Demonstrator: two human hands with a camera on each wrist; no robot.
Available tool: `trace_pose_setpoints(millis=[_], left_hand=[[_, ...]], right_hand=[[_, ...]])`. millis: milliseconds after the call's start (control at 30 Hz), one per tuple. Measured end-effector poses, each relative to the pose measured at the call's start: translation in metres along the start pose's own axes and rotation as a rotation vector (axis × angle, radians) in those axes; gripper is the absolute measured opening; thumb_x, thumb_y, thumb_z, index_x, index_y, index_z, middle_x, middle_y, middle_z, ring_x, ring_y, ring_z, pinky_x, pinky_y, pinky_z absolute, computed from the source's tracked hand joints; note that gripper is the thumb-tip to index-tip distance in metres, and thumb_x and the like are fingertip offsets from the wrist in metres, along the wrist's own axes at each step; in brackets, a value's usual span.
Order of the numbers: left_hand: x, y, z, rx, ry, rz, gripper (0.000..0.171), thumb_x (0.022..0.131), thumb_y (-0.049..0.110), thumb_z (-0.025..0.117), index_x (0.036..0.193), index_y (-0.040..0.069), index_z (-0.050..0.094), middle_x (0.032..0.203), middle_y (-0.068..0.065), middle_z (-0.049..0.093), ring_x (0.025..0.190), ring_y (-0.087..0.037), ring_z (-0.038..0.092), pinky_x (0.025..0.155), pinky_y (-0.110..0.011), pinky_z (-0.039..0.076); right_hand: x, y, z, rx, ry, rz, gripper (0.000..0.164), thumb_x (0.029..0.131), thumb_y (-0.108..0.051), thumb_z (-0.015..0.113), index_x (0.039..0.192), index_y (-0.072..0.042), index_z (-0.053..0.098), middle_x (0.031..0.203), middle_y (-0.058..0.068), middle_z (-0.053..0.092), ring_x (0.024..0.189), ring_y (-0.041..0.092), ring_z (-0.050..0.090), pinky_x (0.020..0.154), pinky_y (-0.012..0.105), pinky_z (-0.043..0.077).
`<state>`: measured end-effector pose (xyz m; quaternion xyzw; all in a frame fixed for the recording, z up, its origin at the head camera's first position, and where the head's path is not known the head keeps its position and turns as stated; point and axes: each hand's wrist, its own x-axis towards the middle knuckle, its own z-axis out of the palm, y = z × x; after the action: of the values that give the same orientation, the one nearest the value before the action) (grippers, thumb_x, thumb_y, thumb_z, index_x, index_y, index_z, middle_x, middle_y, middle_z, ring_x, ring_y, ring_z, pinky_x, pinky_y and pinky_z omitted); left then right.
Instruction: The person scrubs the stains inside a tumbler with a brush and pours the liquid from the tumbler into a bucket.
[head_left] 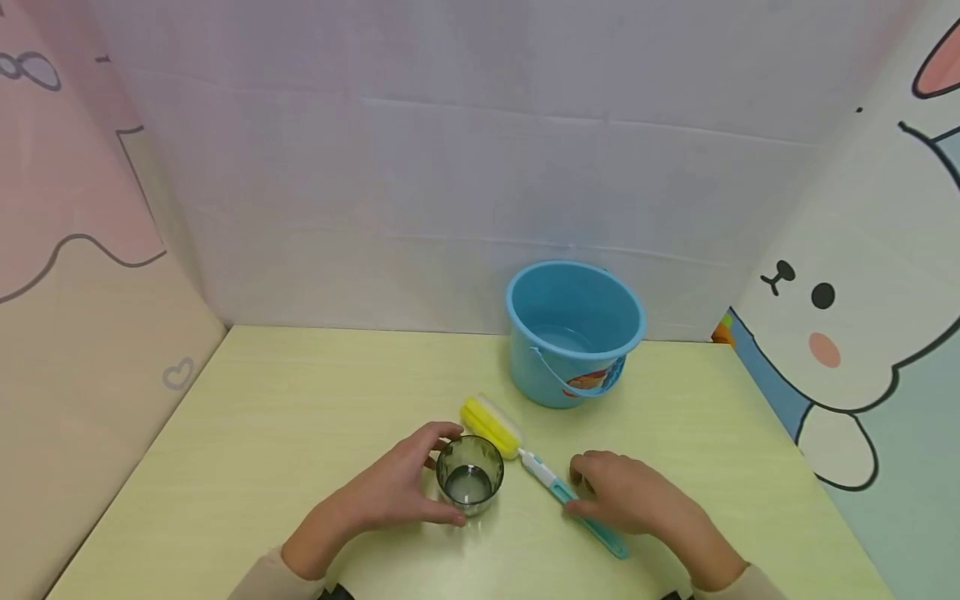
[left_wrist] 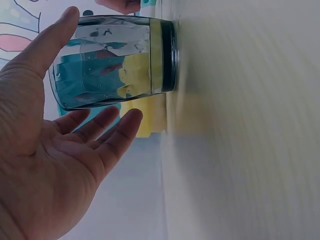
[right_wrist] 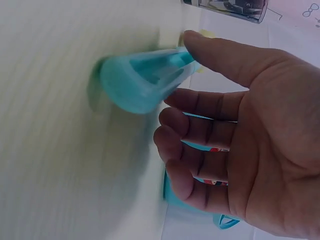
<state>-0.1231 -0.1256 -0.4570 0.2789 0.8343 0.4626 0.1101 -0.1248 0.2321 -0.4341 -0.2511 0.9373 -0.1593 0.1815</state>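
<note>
A clear, grey-tinted drinking glass stands upright on the table. My left hand is spread around its left side, thumb in front and fingers behind; in the left wrist view the fingers are apart from the glass. A cup brush lies slantwise to the right of the glass, with a yellow sponge head and a teal and white handle. Over that handle is my right hand, fingers loosely bent. Its thumb is at the handle, and whether it touches cannot be told.
A light blue bucket with its carrying handle hanging down stands behind the brush, near the back edge of the pale wooden table. Cloth with cartoon drawings hangs at the sides, and a plain white sheet covers the back.
</note>
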Motion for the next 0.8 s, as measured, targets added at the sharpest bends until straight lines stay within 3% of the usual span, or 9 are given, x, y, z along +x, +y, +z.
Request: trace_pose_setpoints(millis=[433, 800], left_hand=[[0.0025, 0.0009, 0.0031, 0.019, -0.004, 0.003, 0.097, 0.074, 0.039, 0.099, 0.15, 0.012, 0.047, 0.138, 0.001, 0.06, 0.124, -0.019, 0.06, 0.104, -0.037, 0.054], [0.0029, 0.001, 0.005, 0.03, -0.002, -0.012, 0.095, 0.075, 0.039, 0.099, 0.15, 0.014, 0.047, 0.135, 0.004, 0.061, 0.122, -0.017, 0.061, 0.104, -0.039, 0.054]], right_hand=[[0.0, 0.001, 0.0042, 0.026, -0.044, -0.034, 0.028, 0.097, -0.033, 0.079, 0.082, -0.024, 0.057, 0.071, -0.01, 0.05, 0.063, 0.006, 0.046, 0.057, 0.027, 0.04], [-0.0018, 0.0022, 0.0026, 0.086, -0.034, -0.054, 0.024, 0.102, -0.026, 0.073, 0.084, -0.022, 0.058, 0.071, -0.011, 0.052, 0.061, 0.005, 0.047, 0.056, 0.026, 0.042]])
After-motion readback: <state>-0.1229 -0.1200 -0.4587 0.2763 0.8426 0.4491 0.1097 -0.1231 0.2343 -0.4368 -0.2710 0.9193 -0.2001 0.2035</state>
